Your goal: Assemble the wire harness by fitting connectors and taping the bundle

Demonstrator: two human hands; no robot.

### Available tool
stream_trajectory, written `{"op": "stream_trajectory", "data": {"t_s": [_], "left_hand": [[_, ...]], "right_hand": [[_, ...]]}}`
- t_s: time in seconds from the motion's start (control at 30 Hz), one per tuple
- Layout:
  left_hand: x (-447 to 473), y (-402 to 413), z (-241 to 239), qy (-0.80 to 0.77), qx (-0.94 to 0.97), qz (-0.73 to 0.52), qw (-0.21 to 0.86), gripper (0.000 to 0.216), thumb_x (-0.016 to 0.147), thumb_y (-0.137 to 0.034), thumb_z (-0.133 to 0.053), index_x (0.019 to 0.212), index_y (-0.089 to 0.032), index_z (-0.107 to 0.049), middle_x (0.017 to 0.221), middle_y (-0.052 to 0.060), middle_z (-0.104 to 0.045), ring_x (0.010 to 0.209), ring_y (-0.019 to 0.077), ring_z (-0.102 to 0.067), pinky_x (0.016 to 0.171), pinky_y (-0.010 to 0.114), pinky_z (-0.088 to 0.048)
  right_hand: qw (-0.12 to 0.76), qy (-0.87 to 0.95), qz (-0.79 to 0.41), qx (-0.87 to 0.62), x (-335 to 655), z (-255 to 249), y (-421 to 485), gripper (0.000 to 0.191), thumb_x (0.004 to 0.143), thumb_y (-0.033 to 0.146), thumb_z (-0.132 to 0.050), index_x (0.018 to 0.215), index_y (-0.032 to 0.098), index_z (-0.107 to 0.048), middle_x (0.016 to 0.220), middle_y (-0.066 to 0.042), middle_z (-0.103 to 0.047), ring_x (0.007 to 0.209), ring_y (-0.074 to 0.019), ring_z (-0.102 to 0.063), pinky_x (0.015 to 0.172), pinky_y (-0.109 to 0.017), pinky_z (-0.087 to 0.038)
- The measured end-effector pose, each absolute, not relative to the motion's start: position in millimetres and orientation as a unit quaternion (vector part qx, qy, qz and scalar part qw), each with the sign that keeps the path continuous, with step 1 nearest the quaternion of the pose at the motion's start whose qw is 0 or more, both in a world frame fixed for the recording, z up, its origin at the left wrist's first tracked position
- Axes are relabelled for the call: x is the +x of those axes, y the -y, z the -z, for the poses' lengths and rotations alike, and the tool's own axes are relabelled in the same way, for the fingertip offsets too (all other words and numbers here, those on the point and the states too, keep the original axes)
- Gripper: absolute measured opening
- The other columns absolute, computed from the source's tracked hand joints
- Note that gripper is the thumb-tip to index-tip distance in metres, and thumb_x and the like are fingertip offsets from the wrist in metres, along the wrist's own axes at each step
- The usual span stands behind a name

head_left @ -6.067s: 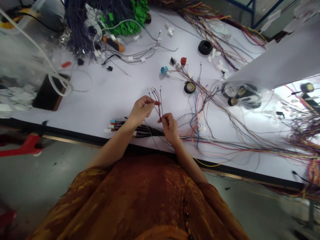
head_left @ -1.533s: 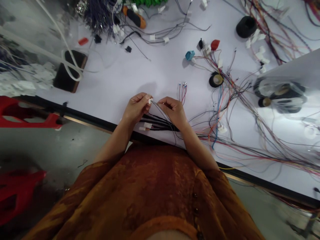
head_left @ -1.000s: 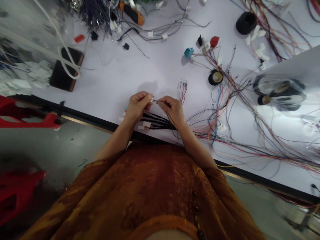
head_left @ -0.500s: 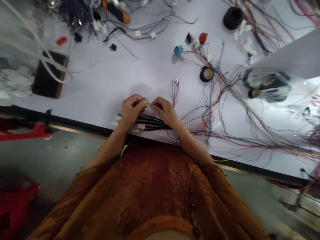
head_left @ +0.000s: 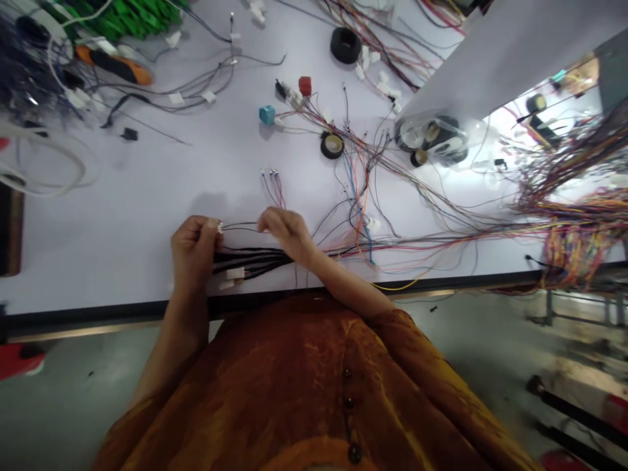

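Observation:
My left hand (head_left: 193, 247) is closed in a pinch on a small white connector (head_left: 220, 227) near the front edge of the white table (head_left: 122, 216). Thin dark wires (head_left: 240, 226) run from the connector to my right hand (head_left: 284, 230), whose fingers are curled around them. Under both hands lies a black wire bundle (head_left: 255, 260) with white plugs at its left end. A few red and blue loose wires with metal tips (head_left: 273, 184) lie just beyond my right hand.
Many coloured wires (head_left: 441, 216) spread across the right of the table. A blue connector (head_left: 267, 114), a red connector (head_left: 305, 85), tape rolls (head_left: 332, 145), a black ring (head_left: 346, 44), an orange-handled tool (head_left: 118, 65) and green parts (head_left: 127, 16) lie farther back.
The view has swung right. My hands have drawn apart along the wires, the left keeping the white connector and the right sliding right. Earlier the red wires were in my hands; they now lie on the table.

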State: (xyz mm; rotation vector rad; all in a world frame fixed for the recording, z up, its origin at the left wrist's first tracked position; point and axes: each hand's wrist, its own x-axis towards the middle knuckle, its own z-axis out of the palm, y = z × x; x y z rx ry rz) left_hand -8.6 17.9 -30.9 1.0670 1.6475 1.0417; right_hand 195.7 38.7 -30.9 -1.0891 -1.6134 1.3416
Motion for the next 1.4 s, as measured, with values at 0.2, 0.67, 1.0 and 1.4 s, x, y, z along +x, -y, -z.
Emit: {"op": "stream_trajectory", "data": {"t_s": [0.2,0.67,1.0,1.4], "left_hand": [[-29,-19,20,-0.727,0.443,-0.318,0.417,0.014,0.082,-0.031,-0.065,0.071,-0.023,-0.062,0.059,-0.006,-0.054,0.055,0.0118,-0.044,0.057,0.025,-0.036],[-28,-24,17,-0.772,0.614,0.015,0.166,0.024,0.091,-0.046,-0.042,0.079,-0.026,-0.047,0.075,0.007,-0.054,0.076,0.0328,-0.053,0.074,0.046,-0.045],[66,-39,23,-0.444,0.860,-0.141,0.209,0.046,0.086,-0.022,-0.054,0.131,-0.014,-0.061,0.135,0.018,-0.065,0.125,0.0335,-0.057,0.111,0.047,-0.042],[87,-91,52,-0.602,0.667,-0.288,0.330,0.008,0.089,-0.021,-0.059,0.082,-0.021,-0.064,0.058,-0.002,-0.058,0.056,0.0151,-0.054,0.066,0.029,-0.043]], "right_hand": [[0.427,0.412,-0.642,-0.486,259,31,-56,0.052,0.097,0.070,-0.042,0.077,0.023,-0.049,0.062,0.005,-0.043,0.054,-0.0097,-0.043,0.055,-0.026,-0.046],[0.206,0.638,-0.219,-0.709,419,37,0,0.035,0.069,0.018,-0.075,0.104,0.017,-0.071,0.098,-0.008,-0.063,0.086,-0.0209,-0.059,0.089,-0.039,-0.049],[0.371,0.609,-0.271,-0.646,401,11,-2,0.030,0.078,0.033,-0.072,0.104,0.021,-0.063,0.080,0.003,-0.057,0.069,-0.0121,-0.052,0.066,-0.029,-0.044],[0.439,0.516,-0.227,-0.700,380,9,91,0.026,0.084,0.034,-0.063,0.105,0.025,-0.053,0.093,-0.003,-0.058,0.078,-0.0172,-0.060,0.073,-0.035,-0.053]]}}
